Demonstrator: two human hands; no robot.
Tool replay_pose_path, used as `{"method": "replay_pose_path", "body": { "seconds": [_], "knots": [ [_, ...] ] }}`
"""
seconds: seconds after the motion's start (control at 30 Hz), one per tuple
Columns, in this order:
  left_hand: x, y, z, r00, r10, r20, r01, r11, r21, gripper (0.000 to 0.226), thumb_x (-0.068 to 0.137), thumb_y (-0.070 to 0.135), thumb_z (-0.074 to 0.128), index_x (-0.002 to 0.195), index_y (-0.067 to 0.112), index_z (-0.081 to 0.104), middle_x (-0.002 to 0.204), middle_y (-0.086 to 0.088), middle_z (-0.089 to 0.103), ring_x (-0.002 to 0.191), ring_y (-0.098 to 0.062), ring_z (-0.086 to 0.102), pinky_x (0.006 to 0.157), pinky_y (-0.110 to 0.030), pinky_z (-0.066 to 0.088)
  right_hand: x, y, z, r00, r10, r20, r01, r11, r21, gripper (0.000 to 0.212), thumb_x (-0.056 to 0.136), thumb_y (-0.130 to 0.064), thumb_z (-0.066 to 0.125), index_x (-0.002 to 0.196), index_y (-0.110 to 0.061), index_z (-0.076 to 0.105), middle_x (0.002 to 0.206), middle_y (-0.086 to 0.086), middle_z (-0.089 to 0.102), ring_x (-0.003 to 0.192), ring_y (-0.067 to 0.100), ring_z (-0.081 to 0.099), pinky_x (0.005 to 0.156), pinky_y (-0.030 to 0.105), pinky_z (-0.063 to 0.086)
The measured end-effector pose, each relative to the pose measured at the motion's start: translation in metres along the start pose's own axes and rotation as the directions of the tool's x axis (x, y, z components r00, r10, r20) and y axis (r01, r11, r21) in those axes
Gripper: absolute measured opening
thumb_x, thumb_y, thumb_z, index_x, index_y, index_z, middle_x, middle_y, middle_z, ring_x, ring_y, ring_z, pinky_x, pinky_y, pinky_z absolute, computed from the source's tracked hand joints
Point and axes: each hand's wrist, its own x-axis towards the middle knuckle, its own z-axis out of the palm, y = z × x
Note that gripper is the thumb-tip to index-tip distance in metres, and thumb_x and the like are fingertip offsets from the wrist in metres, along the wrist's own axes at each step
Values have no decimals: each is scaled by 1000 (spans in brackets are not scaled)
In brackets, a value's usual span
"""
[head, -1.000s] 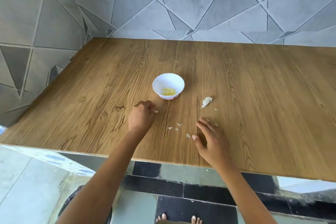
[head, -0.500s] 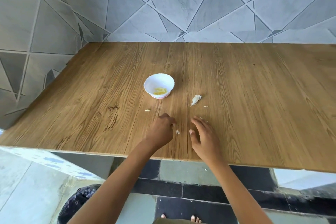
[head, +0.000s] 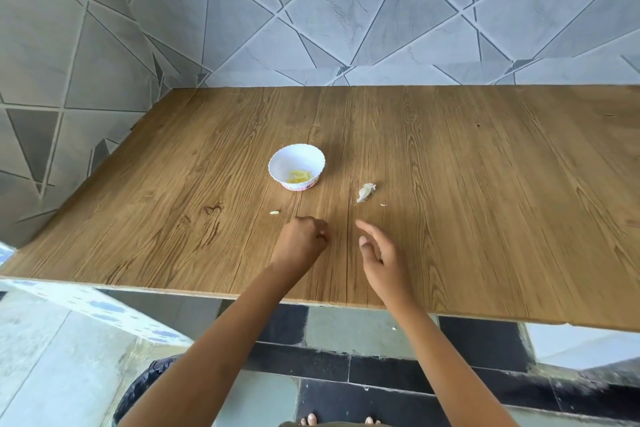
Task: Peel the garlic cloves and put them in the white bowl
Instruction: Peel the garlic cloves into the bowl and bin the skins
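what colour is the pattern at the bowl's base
Pinkish red, on the otherwise white bowl; the head view shows it along the bottom edge.

Left hand [head: 300,242] curled, perhaps pinching; right hand [head: 380,255] loosely spread.

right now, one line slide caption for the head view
Left hand curled, right hand open over a wooden table; white bowl holds peeled garlic, unpeeled clove beside it
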Motion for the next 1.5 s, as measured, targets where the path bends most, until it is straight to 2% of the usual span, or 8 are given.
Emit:
{"method": "replay_pose_path", "body": {
  "seconds": [0.1,0.2,0.27,0.4,0.7,0.93,1.33,1.5],
  "knots": [
    [6,7,-17,998,-61,-8,57,968,-246,14,77,-2,67,82,8,75,79,-4,72,64,0,59,66,-12,48,6,-19,-1,953,293,72,-291,827,480,25,99,-12,43,119,-14,58,119,-2,61,112,7,57,99,19,43],
    [4,29,-28,997,28,66,-5,945,-328,17,79,-1,65,85,11,75,70,9,67,58,9,55,60,-7,39,20,-34,2,778,541,318,-497,221,839,26,100,-17,41,111,-3,60,108,11,66,101,19,62,88,31,50],
    [0,44,-27,979,179,93,-151,955,-254,21,78,-4,61,86,10,75,72,9,69,61,6,57,60,-5,38,24,-43,4,691,605,395,-499,5,866,27,100,-15,40,92,-1,62,85,11,67,79,18,65,69,28,52],
    [-3,47,-15,941,308,141,-307,951,-25,27,80,-2,56,91,12,76,82,-6,72,68,-16,62,68,-25,49,27,-50,9,635,663,396,-504,-34,863,54,94,0,36,45,-7,58,52,2,54,48,10,54,51,20,46],
    [-3,37,-14,976,195,-95,-212,955,-208,22,67,-8,62,71,11,71,74,2,62,63,-13,60,59,-30,53,28,-57,16,636,631,444,-458,-155,875,49,90,4,35,46,-5,53,48,5,57,41,11,59,39,17,46],
    [-1,-4,-39,987,-51,-155,14,974,-227,36,79,-14,46,91,6,74,76,4,69,66,3,61,72,-17,52,25,-50,18,682,579,446,-418,-192,888,38,102,-16,34,93,10,60,85,23,67,89,31,63,72,38,56],
    [-8,-1,-5,994,64,94,-63,998,-12,28,85,-5,53,101,6,73,99,-10,70,88,-24,66,82,-35,53,21,-36,8,705,598,380,-373,-143,917,38,102,-18,32,101,7,60,97,21,68,97,29,63,72,34,57],
    [-4,1,-2,1000,16,17,-11,963,-269,22,78,-6,62,90,7,75,87,-4,73,81,-15,68,81,-30,55,21,-32,4,712,605,356,-347,-138,928,38,102,-18,32,104,7,60,106,21,65,101,28,63,75,34,57]
  ]
}}
